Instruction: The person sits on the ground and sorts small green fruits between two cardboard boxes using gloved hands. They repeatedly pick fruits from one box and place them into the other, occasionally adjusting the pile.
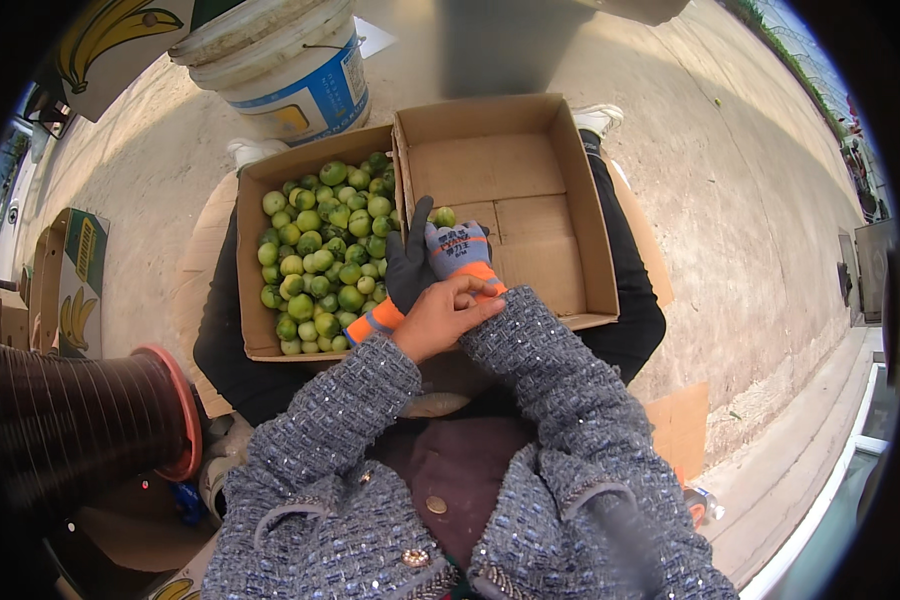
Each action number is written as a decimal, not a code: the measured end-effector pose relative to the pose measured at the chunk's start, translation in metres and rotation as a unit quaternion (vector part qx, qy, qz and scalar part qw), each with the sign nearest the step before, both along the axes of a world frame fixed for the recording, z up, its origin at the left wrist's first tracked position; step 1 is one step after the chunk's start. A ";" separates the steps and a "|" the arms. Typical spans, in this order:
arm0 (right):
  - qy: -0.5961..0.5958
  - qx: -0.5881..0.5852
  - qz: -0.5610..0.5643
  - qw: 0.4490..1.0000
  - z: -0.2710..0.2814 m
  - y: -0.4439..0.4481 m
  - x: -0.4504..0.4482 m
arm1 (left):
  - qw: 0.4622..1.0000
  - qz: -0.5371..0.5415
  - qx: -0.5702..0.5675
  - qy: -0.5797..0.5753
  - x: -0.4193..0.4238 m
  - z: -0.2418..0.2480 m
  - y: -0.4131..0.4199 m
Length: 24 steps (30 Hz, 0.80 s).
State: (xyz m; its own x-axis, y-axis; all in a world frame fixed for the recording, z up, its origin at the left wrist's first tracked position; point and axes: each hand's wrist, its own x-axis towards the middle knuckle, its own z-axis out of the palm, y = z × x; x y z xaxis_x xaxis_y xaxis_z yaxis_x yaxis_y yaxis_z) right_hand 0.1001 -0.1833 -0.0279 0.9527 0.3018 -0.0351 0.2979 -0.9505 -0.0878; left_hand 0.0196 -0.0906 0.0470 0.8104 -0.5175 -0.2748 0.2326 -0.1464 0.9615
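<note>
My left hand (435, 316) is bare, with thumb and forefinger closed on the orange cuff of my right glove, beside the tweed sleeve. My right hand (459, 249), in a grey-and-orange work glove, reaches over the near left part of a shallow cardboard box (585, 217); its fingertips are hidden. A second work glove (409, 274) with a dark palm lies against it, across the edge between two boxes. Many small round green fruits (322, 247) fill the left cardboard box (251, 300). One green fruit (444, 217) is just beyond my gloved fingers, in the right box.
A white plastic bucket (292, 82) stands beyond the left box. Banana cartons (82, 285) are at the left and upper left. A dark ribbed tub with a red rim (172, 412) is at lower left. A cardboard piece (679, 427) and a bottle (709, 504) lie at lower right.
</note>
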 end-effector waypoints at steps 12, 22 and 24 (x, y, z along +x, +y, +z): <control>0.006 0.219 -0.165 0.962 0.016 -0.024 0.002 | 0.910 -0.004 0.265 -0.320 -0.018 0.019 -0.013; 0.000 0.341 -0.179 0.923 0.007 -0.024 0.003 | 0.947 0.208 0.236 -0.073 -0.060 -0.009 0.137; -0.015 0.336 -0.175 0.925 0.005 -0.024 0.002 | 0.959 0.236 0.153 0.038 -0.061 -0.023 0.138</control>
